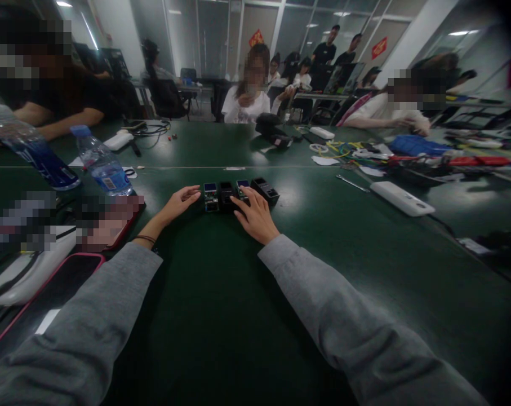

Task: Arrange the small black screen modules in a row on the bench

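Four-sided small devices stand in a row on the green table. At the left end is a circuit board with a small screen (210, 198), and beside it a black plastic case (226, 193). A second screened board (242, 184) comes after that, partly covered by my fingers. A black case with openings (267, 192) sits at the right end. My left hand (180, 205) is open, fingers stretched towards the leftmost board, just beside it. My right hand (256, 215) is spread over the second board and the cases' near side; whether its fingertips touch them is unclear.
To the left are two water bottles (105, 169), a red-edged phone (115, 223) and a pink-edged phone (48, 299). A wrench (352, 183), a white power strip (401, 198) and tangled cables (343, 149) lie on the right. Several people sit across the table.
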`<state>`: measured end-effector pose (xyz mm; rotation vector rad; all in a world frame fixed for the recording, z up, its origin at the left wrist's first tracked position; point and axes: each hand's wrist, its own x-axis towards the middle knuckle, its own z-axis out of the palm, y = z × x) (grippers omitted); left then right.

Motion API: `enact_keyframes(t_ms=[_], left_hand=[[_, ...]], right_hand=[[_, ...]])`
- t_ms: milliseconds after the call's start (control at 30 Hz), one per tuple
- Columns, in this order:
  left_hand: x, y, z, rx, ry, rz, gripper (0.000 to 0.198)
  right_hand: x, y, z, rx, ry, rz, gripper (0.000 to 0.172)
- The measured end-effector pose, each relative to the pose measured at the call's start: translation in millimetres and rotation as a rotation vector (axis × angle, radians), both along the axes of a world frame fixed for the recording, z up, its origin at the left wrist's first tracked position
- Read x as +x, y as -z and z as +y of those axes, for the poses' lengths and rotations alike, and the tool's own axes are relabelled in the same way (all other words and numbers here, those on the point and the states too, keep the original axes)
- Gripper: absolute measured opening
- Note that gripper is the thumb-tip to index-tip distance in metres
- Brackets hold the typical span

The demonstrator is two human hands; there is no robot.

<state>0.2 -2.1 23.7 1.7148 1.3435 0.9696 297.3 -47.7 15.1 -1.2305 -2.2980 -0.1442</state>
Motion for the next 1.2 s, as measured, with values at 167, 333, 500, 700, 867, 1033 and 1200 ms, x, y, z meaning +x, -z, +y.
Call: enact_keyframes(t_ms=[167,333,500,700,867,1033,1200], left_hand=[[0,0.9,0,0.002,0.003,0.004,0.053],[-2,4.1,3,0.005,0.005,0.003,0.056],[-1,2.9,2,0.011,-0.018,-0.002,0.051],[2,-1.2,-1,0.03,-0.021,0.035,0.048],[-1,1.4,1,0.007,0.0,0.01,0.05],[-2,4.4,3,0.007,0.008,0.012,0.05],[-4,6.2,3,0.021,0.023,-0.001,0.051]], right_hand=[[-1,-0.1,-2,-0.026,-0.01,-0.027,0.048],[4,-3.2,1,0.056,0.134,0.098,0.047],[39,7.1,28,0.11,0.331,0.272,0.051],[55,20.1,42,-0.084,0.342,0.273,0.049],[48,17.0,35,-0.061,0.323,0.217,0.05],[46,12.6,32,-0.071,0.345,0.192,0.05],[43,9.7,30,-0.002,0.369,0.236,0.048]])
